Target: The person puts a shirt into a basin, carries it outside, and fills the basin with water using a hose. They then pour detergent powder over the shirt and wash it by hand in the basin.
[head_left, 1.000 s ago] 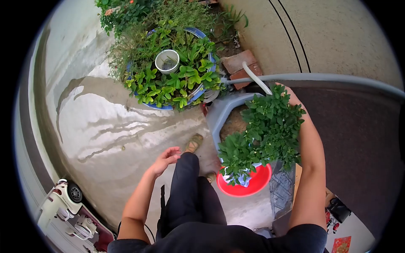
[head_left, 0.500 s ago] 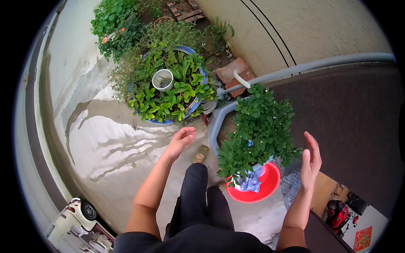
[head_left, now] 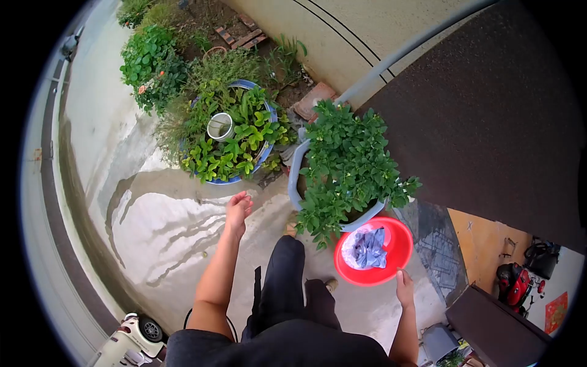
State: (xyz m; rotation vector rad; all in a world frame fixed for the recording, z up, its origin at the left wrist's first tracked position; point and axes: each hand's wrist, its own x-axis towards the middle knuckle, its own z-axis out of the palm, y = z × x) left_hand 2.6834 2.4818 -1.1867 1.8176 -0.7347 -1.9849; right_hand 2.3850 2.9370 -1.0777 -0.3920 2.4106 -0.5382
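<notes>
My left hand (head_left: 238,211) is raised over the wet concrete, holding nothing, its fingers loosely bent and apart from the plants. Lower on the right, my right hand (head_left: 404,289) appears just outside the rim of a red basin (head_left: 400,241). It looks empty with its fingers loosely extended; whether it touches the rim I cannot tell. Inside the basin lies a crumpled grey-blue cloth or bag (head_left: 370,248) beside something whitish. A leafy green plant (head_left: 348,165) grows in a grey-blue planter (head_left: 295,177), directly above the basin in view.
A round blue-rimmed pot (head_left: 270,116) holds low plants and a white cup-like pot (head_left: 220,126). Bricks (head_left: 315,101) lie by the wall. A dark brown surface (head_left: 477,122) fills the right, with a red scooter (head_left: 512,284) below. A cream vehicle (head_left: 131,336) stands lower left.
My view has turned and shifted. My right hand has dropped from beside the plant to near the basin. My left hand has moved left and slightly down. More of the basin's contents shows.
</notes>
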